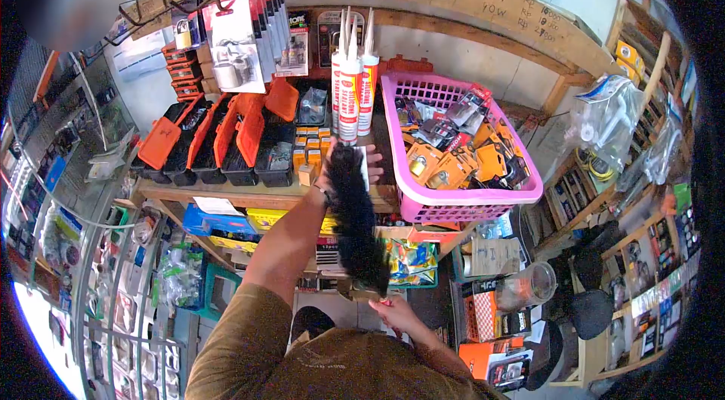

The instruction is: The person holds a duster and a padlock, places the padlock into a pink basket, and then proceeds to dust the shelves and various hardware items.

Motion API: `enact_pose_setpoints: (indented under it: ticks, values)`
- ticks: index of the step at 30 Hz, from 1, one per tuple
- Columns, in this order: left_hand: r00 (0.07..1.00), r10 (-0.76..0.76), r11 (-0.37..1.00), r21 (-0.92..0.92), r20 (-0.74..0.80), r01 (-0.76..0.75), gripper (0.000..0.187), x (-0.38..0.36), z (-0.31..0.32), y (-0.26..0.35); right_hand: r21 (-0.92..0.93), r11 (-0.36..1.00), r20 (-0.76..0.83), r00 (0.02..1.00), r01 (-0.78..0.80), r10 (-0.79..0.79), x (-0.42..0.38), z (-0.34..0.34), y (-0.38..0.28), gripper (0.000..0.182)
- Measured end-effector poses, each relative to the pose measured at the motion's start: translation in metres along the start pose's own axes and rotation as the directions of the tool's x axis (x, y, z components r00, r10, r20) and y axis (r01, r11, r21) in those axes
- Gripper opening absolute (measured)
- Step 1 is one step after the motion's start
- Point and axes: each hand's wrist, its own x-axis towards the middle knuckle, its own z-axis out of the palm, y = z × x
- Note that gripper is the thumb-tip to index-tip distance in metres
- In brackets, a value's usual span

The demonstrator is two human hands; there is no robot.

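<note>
My right hand (397,315), low in front of my body, is closed around the handle end of a black duster (355,223). The duster's dark bristles reach up and forward across my left hand (373,164), which is at the shelf's front edge. Fingers of that hand show on the right, around a narrow white item (365,167) mostly hidden by the bristles; I cannot tell what it is. Just behind stand several silicone sealant tubes (348,98), nozzles up. Small orange-and-white boxes (308,145) are stacked left of my left hand.
A pink basket (462,201) full of packaged goods stands on the right of the wooden shelf (189,190). Black bins with orange lids (249,140) line the left. Blister packs (236,53) hang above from hooks. A clear jar (529,284) is at lower right.
</note>
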Motion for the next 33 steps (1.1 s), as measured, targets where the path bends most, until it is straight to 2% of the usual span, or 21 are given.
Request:
enact_pose_setpoints:
  ticks: [1, 4, 5, 7, 9, 11, 12, 13, 15, 17, 19, 21, 22, 23, 25, 27, 28, 29, 31, 32, 33]
  values:
    - [1.000, 0.000, 1.000, 0.003, 0.003, 0.000, 0.073, 0.002, 0.003, -0.001, 0.091, 0.994, -0.064, 0.996, -0.061, 0.067, 0.000, -0.001, -0.004, 0.044]
    - [0.890, 0.062, 0.997, -0.021, -0.451, -0.080, 0.083, 0.007, 0.008, -0.009, 0.060, 0.995, -0.021, 0.996, -0.085, 0.087, 0.011, -0.001, 0.016, 0.043]
    - [0.890, 0.062, 0.996, -0.023, -0.452, -0.081, 0.083, 0.006, 0.003, -0.007, 0.060, 0.994, -0.020, 0.996, -0.088, 0.089, 0.011, -0.003, 0.022, 0.043]
    - [0.997, -0.057, 0.997, -0.042, 0.044, 0.059, 0.077, 0.003, -0.006, 0.001, -0.097, 0.995, 0.178, 0.984, -0.006, 0.023, -0.004, -0.006, -0.004, 0.044]
    - [1.000, -0.027, 0.999, -0.029, -0.003, 0.027, 0.077, 0.002, 0.001, -0.001, 0.035, 0.997, 0.138, 0.989, -0.063, 0.058, -0.006, -0.004, -0.010, 0.046]
    - [0.894, 0.111, 0.993, 0.010, -0.434, -0.118, 0.085, 0.006, 0.014, -0.008, 0.143, 0.981, -0.052, 0.989, -0.128, 0.137, 0.005, -0.003, 0.009, 0.045]
    - [0.877, 0.083, 0.996, 0.011, -0.473, -0.088, 0.084, 0.007, 0.018, -0.009, 0.133, 0.988, -0.029, 0.996, -0.077, 0.082, 0.009, 0.001, 0.015, 0.044]
    - [0.876, 0.082, 0.996, 0.010, -0.475, -0.087, 0.084, 0.005, 0.013, -0.007, 0.134, 0.988, -0.027, 0.996, -0.079, 0.084, 0.009, 0.001, 0.020, 0.044]
    - [0.995, -0.019, 0.999, 0.025, -0.102, 0.022, 0.075, 0.000, -0.003, -0.001, 0.028, 1.000, 0.219, 0.976, -0.001, -0.005, 0.010, -0.001, 0.023, 0.041]
    - [0.997, -0.008, 1.000, 0.007, -0.070, 0.009, 0.076, 0.002, 0.001, -0.004, 0.136, 0.989, 0.110, 0.993, -0.053, 0.038, -0.001, 0.000, 0.000, 0.042]
    - [0.878, 0.126, 0.992, 0.048, -0.461, -0.117, 0.081, 0.007, 0.023, -0.007, 0.238, 0.967, 0.010, 0.996, -0.090, 0.090, -0.001, 0.000, -0.004, 0.044]
    - [0.882, 0.113, 0.993, 0.033, -0.458, -0.110, 0.081, 0.007, 0.016, -0.005, 0.070, 0.994, 0.033, 0.996, 0.085, -0.088, 0.004, 0.005, 0.012, 0.043]
    - [0.976, 0.050, 0.998, -0.013, -0.213, -0.054, 0.079, 0.004, 0.004, -0.002, 0.078, 0.996, 0.194, 0.980, 0.031, -0.046, -0.003, 0.001, 0.000, 0.040]
    - [0.999, -0.013, 0.999, -0.044, 0.050, 0.015, 0.076, 0.001, -0.007, 0.000, 0.083, 0.996, 0.192, 0.980, 0.032, -0.048, -0.001, 0.002, 0.003, 0.040]
    - [1.000, -0.010, 0.999, -0.035, -0.007, 0.009, 0.076, 0.002, 0.006, -0.001, 0.246, 0.969, 0.068, 0.998, -0.013, -0.004, 0.004, 0.003, 0.010, 0.041]
    - [0.899, 0.072, 0.991, -0.073, -0.432, -0.115, 0.084, 0.007, 0.021, -0.006, 0.172, 0.985, 0.045, 0.999, -0.028, 0.021, 0.005, 0.000, 0.012, 0.040]
    - [0.890, 0.079, 0.994, -0.036, -0.449, -0.107, 0.085, 0.006, 0.008, -0.007, 0.099, 0.994, 0.022, 0.999, -0.048, 0.046, 0.005, -0.002, 0.011, 0.039]
    - [0.890, 0.081, 0.993, -0.037, -0.449, -0.109, 0.085, 0.003, 0.005, -0.005, 0.096, 0.994, 0.022, 0.999, -0.048, 0.046, 0.003, -0.005, 0.009, 0.039]
    - [0.997, -0.029, 0.999, -0.032, -0.070, 0.027, 0.076, -0.002, 0.002, 0.000, 0.115, 0.987, 0.326, 0.943, -0.111, 0.069, -0.001, -0.007, 0.002, 0.035]
    - [0.993, 0.005, 0.999, -0.033, -0.117, -0.009, 0.076, -0.003, 0.000, -0.003, 0.118, 0.987, 0.322, 0.944, -0.111, 0.067, -0.002, -0.006, 0.003, 0.035]
    - [0.994, 0.003, 0.999, -0.032, -0.113, -0.007, 0.076, 0.001, 0.005, -0.004, 0.136, 0.986, 0.133, 0.988, -0.095, 0.077, -0.003, -0.005, 0.004, 0.035]
